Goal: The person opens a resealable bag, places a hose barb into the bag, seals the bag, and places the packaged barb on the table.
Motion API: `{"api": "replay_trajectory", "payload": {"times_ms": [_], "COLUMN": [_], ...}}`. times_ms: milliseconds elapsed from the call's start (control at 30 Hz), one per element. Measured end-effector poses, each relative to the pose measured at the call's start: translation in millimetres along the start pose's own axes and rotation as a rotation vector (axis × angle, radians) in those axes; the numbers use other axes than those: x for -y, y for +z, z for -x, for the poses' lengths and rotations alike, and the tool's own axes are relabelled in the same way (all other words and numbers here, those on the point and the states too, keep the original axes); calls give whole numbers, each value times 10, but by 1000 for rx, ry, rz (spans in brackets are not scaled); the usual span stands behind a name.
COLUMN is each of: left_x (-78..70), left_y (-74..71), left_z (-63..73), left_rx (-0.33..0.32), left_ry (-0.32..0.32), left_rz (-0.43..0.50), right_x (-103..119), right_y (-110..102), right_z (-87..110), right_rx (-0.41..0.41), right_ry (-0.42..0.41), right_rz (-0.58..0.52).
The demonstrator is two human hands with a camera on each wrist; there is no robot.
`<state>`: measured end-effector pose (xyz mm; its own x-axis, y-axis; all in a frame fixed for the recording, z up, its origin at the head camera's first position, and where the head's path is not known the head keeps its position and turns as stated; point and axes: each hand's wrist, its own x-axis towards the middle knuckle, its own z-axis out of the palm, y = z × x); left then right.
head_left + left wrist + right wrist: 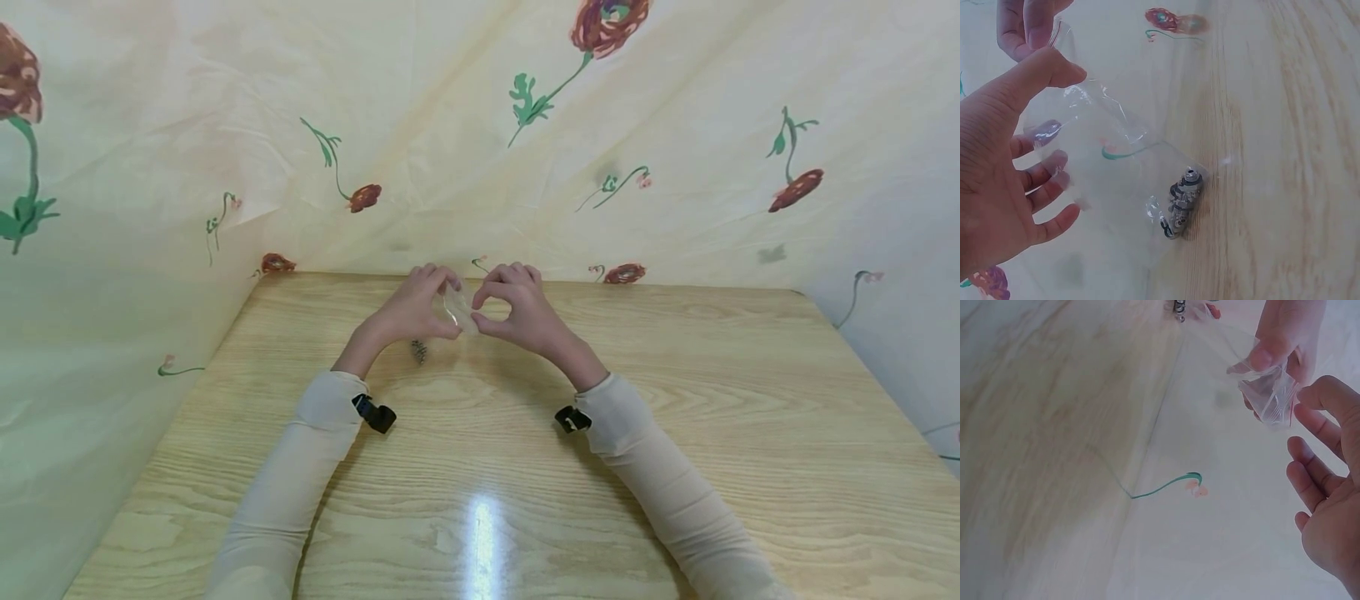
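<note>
A clear plastic zip bag (457,307) is held up between the two hands near the table's far edge. My left hand (411,305) grips the bag by its upper part, thumb on the near side and fingertips behind the film. With thumb and index finger, my right hand (527,313) pinches the bag's mouth, where a red zip line (1291,414) runs. Small dark and silver metal pieces (1183,203), like screws or fittings, lie bunched in the bag's low corner. In the head view these pieces show just below my left wrist.
The light wood table (480,433) spreads out below both arms. A cream cloth with red flowers (450,125) hangs along the far side and the left. Each sleeve carries a black wrist camera (381,417) strapped near the cuff.
</note>
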<state>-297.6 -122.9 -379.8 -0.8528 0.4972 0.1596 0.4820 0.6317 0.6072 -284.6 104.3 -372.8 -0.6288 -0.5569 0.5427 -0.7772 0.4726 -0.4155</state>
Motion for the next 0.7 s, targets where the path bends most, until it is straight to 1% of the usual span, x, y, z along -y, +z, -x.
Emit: {"api": "replay_trajectory", "payload": {"times_ms": [167,400,567,700], "left_x": [21,-2,-1,15], "left_y": [8,5,6,23], "left_z": [-8,-3,-6,-19], "left_rx": [-48,-107,-136,-154], "left_ry": [-15,-39,-56,-52], "left_rz": [6,-12,-24,-36], "right_x": [6,-1,-10,-20], "right_y": [-32,-58,-58,-32], "right_z": [-3,2,13,24], "right_rx": [-5,-10,8,26], "right_ry": [7,13,41,69], "right_rz": [14,29,30,31]}}
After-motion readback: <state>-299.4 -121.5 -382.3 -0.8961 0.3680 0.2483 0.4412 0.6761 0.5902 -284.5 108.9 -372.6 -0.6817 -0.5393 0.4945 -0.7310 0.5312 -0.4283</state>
